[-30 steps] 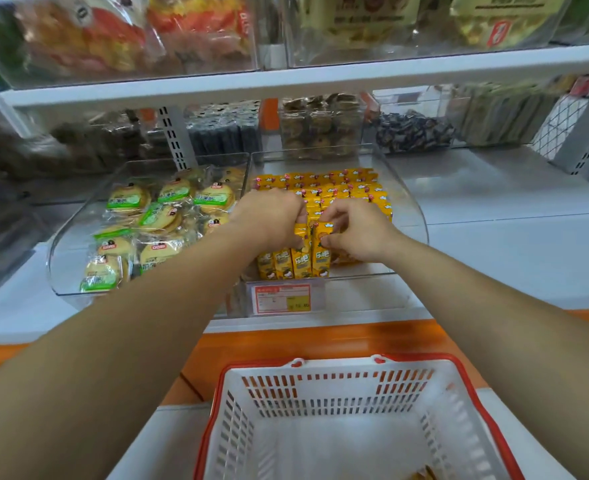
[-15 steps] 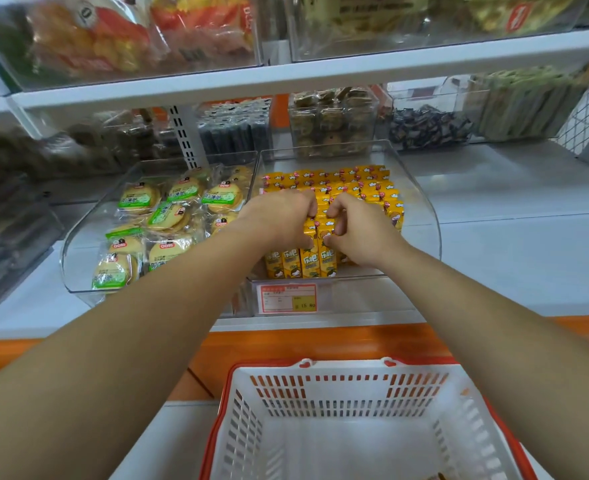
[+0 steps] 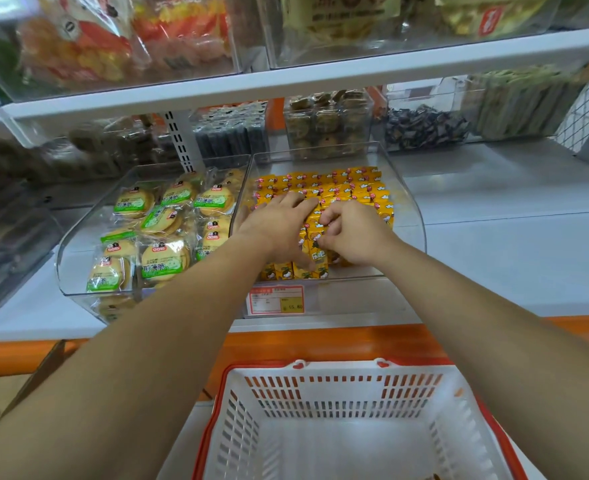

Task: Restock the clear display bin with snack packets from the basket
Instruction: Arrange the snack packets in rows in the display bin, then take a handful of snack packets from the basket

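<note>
Left hand [image 3: 279, 221] flat on packets [image 3: 362, 188] within bin [image 3: 420, 220]

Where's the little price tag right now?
In the head view, the price tag sits just left of centre at the front of the clear bin of yellow packets, above the white basket.

Yellow snack packets [image 3: 362, 188] with red spots; green-labelled biscuit packs [image 3: 163, 261]; white slotted basket [image 3: 338, 393], red rim; orange shelf edge [image 3: 320, 341].
</note>
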